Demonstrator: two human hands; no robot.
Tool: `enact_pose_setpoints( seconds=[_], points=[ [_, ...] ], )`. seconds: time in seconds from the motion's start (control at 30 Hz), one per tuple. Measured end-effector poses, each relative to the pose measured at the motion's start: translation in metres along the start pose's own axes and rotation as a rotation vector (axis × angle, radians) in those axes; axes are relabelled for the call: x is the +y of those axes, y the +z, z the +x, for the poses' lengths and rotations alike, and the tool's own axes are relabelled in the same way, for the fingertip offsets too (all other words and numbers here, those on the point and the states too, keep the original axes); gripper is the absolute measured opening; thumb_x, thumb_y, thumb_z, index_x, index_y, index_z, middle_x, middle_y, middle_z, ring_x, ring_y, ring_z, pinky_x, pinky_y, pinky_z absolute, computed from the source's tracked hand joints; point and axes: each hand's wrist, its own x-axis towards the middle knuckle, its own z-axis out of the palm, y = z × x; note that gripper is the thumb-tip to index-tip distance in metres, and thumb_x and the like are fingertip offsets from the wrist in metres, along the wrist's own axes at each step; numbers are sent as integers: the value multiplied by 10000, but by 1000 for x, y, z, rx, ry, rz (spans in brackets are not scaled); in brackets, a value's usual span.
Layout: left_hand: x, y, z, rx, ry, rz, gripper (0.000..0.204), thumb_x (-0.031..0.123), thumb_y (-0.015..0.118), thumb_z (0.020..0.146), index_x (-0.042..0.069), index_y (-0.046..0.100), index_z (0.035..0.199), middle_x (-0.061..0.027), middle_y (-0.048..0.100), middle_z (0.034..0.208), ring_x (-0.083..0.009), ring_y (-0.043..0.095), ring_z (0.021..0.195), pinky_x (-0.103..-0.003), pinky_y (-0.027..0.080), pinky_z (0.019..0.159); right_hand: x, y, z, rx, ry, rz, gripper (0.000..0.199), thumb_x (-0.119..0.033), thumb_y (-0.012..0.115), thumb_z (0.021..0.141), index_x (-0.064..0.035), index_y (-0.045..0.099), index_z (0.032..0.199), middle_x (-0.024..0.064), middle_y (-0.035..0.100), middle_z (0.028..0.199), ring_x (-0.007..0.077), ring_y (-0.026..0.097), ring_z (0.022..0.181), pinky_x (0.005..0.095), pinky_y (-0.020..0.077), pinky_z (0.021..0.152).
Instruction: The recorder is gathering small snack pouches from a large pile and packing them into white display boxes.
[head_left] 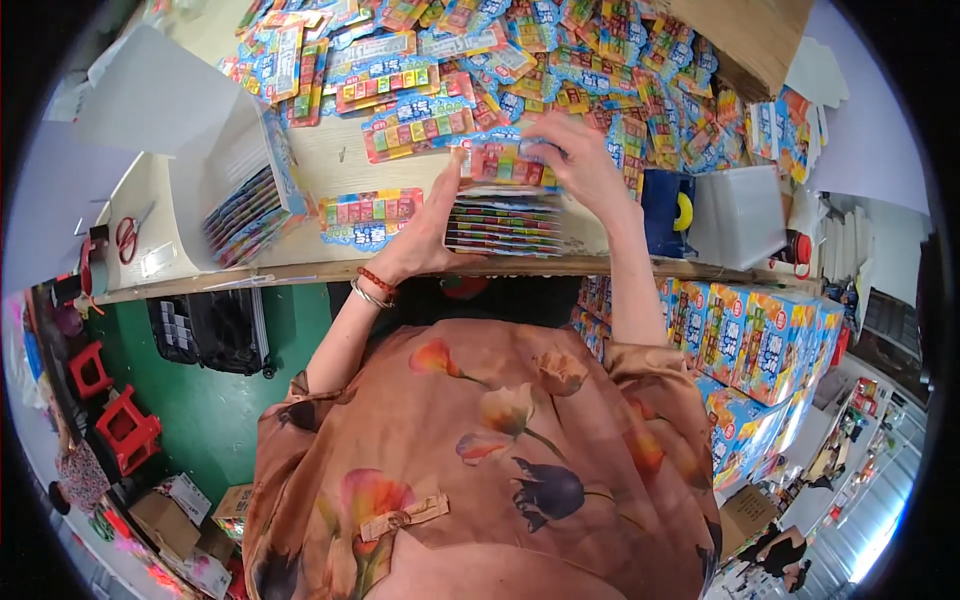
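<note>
From my end I see one colourful flat pack (503, 166) between the two hands, at the far edge of a layered stack (505, 228), near the front edge of the table (340, 168); the left hand (428, 228) is spread wide along the stack's left end, thumb on the near side and fingers upright at the far side, bracing it rather than closed round it; the right hand (580, 165) is half curled, its fingertips at the pack's far right corner, and I cannot tell whether they pinch it; I judge the step in hand to be gathering packs into an even bundle, and the next move calls for squaring this one against the rest while the left hand keeps the end from splaying; as for numbers, I count one stack, its layers too tight to number; one loose pack (370, 217) lies just left of the left hand; one white carton (215, 110) on the left holds a row of packs (245, 218), edges too blurred to count; beyond is one big heap (575, 65), overlapping past counting; farther out I count one pair of scissors (127, 238), one blue holder (662, 210) with one yellow ring (684, 211), two red stools (130, 425) and one black suitcase (228, 325); printed boxes (745, 335) pile up at the right, their number partly hidden.
</note>
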Motion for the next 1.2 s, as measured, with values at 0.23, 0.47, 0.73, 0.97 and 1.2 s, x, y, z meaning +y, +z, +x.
enact_pose_setpoints(
  seconds=[0.23, 0.47, 0.73, 0.97, 1.2],
  points=[
    [-3, 6, 1, 30, -97, -38, 1304, 151, 865, 619, 64, -104, 1488, -214, 274, 1464, -324, 368, 1314, -411, 343, 1071, 0, 7, 0, -86, -114, -12, 133, -21, 619, 810, -27, 624, 943, 128, 623, 904, 317, 608, 824, 387, 480, 725],
    [3, 4, 2, 70, -7, 69, 1330, 212, 881, 591, 21, -87, 1482, -227, 155, 1516, -351, 289, 1350, -422, 286, 1103, -6, 3, 0, -232, -80, -83, 78, -23, 637, 792, -21, 636, 871, 109, 609, 784, 286, 601, 728, 361, 468, 645],
    [4, 1, 5, 4, -105, 45, 1180, 228, 854, 623, 48, 75, 1491, -189, 393, 1377, -325, 357, 1310, -406, 304, 1094, 10, 6, -39, -29, 119, 25, 285, -163, 547, 917, -25, 637, 1149, 129, 666, 1053, 213, 619, 945, 337, 463, 861],
    [-1, -1, 8, -33, -75, -48, 1080, 235, 837, 643, 68, 170, 1476, -209, 346, 1404, -347, 339, 1327, -396, 283, 1104, 28, 39, -84, 348, 299, 508, 561, -422, 283, 1022, 16, 492, 1304, 132, 595, 1131, 217, 524, 1099, 361, 355, 1014],
    [0, 1, 8, 7, -86, 171, 1199, 427, 840, 612, 84, 105, 1494, -205, 321, 1411, -368, 291, 1341, -481, 186, 1103, 25, 49, -82, 346, 295, 810, 624, -490, 316, 997, 8, 418, 1359, 117, 523, 1284, 214, 500, 1162, 338, 351, 1024]
  ],
)
